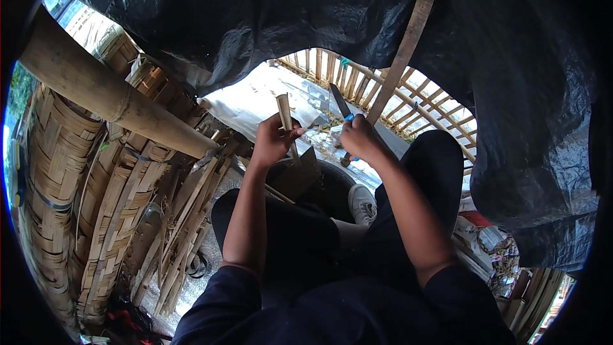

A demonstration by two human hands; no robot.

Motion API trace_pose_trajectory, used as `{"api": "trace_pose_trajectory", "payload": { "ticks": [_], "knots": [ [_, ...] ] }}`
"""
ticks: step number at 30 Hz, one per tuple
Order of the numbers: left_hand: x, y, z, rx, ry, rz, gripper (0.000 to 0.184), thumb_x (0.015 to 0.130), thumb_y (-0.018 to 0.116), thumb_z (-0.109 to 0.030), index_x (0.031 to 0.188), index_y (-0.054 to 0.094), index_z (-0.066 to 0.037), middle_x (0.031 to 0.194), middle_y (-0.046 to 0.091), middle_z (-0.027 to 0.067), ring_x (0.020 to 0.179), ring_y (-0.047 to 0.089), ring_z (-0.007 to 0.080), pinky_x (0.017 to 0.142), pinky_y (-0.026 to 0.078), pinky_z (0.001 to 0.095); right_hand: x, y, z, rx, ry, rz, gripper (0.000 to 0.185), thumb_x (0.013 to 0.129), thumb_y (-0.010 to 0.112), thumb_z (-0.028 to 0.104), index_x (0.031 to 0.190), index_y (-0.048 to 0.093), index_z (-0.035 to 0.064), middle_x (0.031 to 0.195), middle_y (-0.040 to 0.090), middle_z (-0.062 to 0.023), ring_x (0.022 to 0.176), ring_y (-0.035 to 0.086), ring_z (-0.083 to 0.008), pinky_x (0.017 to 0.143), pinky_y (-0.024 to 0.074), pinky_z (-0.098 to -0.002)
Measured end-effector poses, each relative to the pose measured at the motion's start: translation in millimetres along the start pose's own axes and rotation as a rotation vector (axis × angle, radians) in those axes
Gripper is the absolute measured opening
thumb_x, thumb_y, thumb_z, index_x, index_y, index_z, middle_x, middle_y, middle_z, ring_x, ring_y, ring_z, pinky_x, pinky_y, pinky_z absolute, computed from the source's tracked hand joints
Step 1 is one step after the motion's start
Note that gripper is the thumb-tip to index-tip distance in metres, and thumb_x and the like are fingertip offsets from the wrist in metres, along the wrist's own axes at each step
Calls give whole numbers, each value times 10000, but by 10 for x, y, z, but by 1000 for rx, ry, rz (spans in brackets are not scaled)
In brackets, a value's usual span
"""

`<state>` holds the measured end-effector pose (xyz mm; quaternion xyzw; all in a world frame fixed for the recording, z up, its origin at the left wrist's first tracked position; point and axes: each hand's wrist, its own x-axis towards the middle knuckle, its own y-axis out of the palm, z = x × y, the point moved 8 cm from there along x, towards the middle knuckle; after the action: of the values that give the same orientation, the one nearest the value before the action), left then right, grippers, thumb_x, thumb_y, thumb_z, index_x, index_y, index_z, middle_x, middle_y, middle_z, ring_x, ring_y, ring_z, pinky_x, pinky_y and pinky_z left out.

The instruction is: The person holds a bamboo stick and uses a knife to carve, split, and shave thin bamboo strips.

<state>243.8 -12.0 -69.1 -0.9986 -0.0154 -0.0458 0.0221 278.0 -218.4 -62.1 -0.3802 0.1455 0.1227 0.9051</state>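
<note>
My left hand [274,140] is closed around a short split piece of bamboo [283,106], which stands nearly upright with its upper end above the fingers. My right hand [361,139] grips a knife [340,101] with blue on its handle; the dark blade points up and to the left. Blade and bamboo are apart. Below my left hand, a flat dark board [300,176] leans at the dark round tub [335,182] between my legs.
Woven bamboo rolls [54,172] and a thick bamboo pole [115,99] stand at left, beside loose bamboo strips [182,236]. Black plastic sheeting [530,102] hangs above and right. A wooden slat [405,45] slants before a bamboo lattice [421,112]. My shoe [362,204] is below.
</note>
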Motion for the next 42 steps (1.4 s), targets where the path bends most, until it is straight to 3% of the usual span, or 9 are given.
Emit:
{"api": "trace_pose_trajectory", "payload": {
  "ticks": [5,14,16,17,19,21,26,33,42],
  "knots": [
    [-33,69,-54,-87,17,71,104,847,632,-30,891,540,-8,860,605,44,761,558,99,673,461,254,-145,484,-139,422,183,21,262,918,399,149,1044,411,-80,699,590,-156,490,612,-204,350,469,-310],
    [3,196,-171,-289,79,245,384,876,426,57,1233,345,-59,1029,572,112,848,550,146,719,455,285,45,597,-118,500,-19,-262,292,826,626,261,706,584,-2,576,551,-89,522,550,-205,543,431,-355],
    [-18,241,-221,-308,-16,285,540,833,421,95,1329,292,-75,1077,552,121,874,546,157,710,460,290,-18,406,215,562,-228,-295,222,838,606,234,811,608,14,532,528,-64,475,528,-179,482,417,-337],
    [-14,246,-295,-257,32,267,693,762,416,113,1389,219,-105,1154,501,134,903,541,176,688,463,301,-100,496,281,772,-114,-22,247,874,525,174,1070,586,38,515,510,-55,415,487,-149,413,397,-309],
    [9,241,-309,-181,70,294,999,579,409,75,1477,60,-190,1326,346,141,1051,506,254,718,504,360,-137,575,360,973,-138,147,330,881,475,141,1202,502,72,510,491,-49,391,460,-134,385,384,-292],
    [9,268,-337,-227,120,285,1010,567,419,51,1477,53,-193,1336,335,140,1122,469,285,778,504,390,-241,686,518,1213,-123,487,566,868,364,62,1420,300,166,491,421,-37,356,396,-116,352,368,-267],
    [-4,322,-315,-214,145,388,1052,579,513,-159,1477,-32,-194,1369,297,156,1303,341,313,987,373,530,-297,803,549,1105,-120,680,604,858,377,72,1438,232,157,472,369,-13,348,342,-98,345,329,-258],
    [-58,405,-236,-279,75,502,1027,630,493,-266,1464,-92,-133,1430,304,208,1231,418,266,1042,310,431,-283,866,578,1104,-120,749,589,836,403,86,1408,264,83,455,339,-1,330,316,-90,330,297,-244],
    [-18,445,-205,-191,171,349,1104,646,458,-514,1395,-267,-149,1384,345,233,954,489,217,856,431,312,-229,987,489,1078,-71,658,280,820,419,102,1086,472,32,454,355,15,312,327,-79,299,271,-238]
  ]
}}
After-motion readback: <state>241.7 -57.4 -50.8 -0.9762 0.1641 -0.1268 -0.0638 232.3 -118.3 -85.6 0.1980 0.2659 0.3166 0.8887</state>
